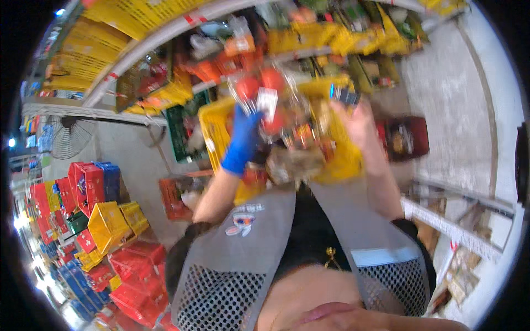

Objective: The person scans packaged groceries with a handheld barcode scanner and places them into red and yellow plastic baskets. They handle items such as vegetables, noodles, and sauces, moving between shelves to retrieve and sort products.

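Observation:
My left hand (244, 138), in a blue glove, grips a clear plastic bag of red round produce, perhaps tomatoes (247, 87), with a white label (267, 100) that bears writing. The bag is over the left part of a yellow plastic crate (345, 159) in front of my body. My bare right hand (357, 118) holds a small dark handheld device (344, 94) with a blue light, above the crate's right side. Inside the crate lie several packaged goods (304, 134) and a clear bag of brownish contents (296, 165), blurred.
Shelves with yellow bins (306, 39) and orange bins (207, 71) stand ahead. A green crate (176, 136) and an orange-red crate (172, 198) are at the left, a dark red crate (420, 138) at the right. Stacked red crates (138, 256) and a fan (66, 136) are further left.

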Tool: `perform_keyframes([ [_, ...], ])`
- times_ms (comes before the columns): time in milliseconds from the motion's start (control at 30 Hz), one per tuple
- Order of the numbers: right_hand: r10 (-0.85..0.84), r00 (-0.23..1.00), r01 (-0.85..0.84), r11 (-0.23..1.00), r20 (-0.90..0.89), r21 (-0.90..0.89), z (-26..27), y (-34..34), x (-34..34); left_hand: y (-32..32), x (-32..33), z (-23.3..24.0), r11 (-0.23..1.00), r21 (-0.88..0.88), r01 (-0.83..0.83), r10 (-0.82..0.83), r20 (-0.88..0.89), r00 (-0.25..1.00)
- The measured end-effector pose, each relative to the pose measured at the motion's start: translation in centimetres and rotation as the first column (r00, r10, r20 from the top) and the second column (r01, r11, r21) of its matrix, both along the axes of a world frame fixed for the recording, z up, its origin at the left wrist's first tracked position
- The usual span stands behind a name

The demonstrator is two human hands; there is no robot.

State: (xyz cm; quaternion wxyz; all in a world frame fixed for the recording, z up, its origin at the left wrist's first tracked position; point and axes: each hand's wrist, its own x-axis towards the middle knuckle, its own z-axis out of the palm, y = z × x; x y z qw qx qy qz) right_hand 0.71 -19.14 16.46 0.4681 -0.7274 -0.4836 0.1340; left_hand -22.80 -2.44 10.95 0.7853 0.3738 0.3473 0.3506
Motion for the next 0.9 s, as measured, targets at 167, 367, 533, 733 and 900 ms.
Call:
perform_keyframes([
  [167, -0.235, 0.955, 0.02, 0.664, -0.183, -0.748, -24.6, -0.4, 2.4, -4.4, -7.0, -1.6, 0.823, -0.561, 0.089, 0.011, 0.174, 0.985],
  [367, -0.256, 0.955, 0.293, 0.762, 0.148, -0.577, -39.8, -0.2, 1.1, -6.7, -10.7, -2.3, 0.696, -0.673, 0.25, 0.044, 0.387, 0.921],
  [533, -0.454, 0.773, 0.031, 0.726, -0.444, -0.687, -34.9, -0.4, 2.0, -7.6, -10.5, -3.2, 0.718, -0.66, 0.221, -0.053, 0.264, 0.963],
  [733, -0.365, 0.316, -0.048, 0.916, -0.876, -0.399, -32.0, -2.4, -0.5, -9.7, -6.6, -1.6, 0.686, -0.613, 0.392, -0.299, 0.254, 0.92],
  [900, -0.252, 0.094, -0.069, 0.963, -0.963, -0.259, -32.8, -4.1, -2.8, -9.6, -3.1, -0.9, 0.704, -0.487, 0.518, -0.515, 0.152, 0.843],
])
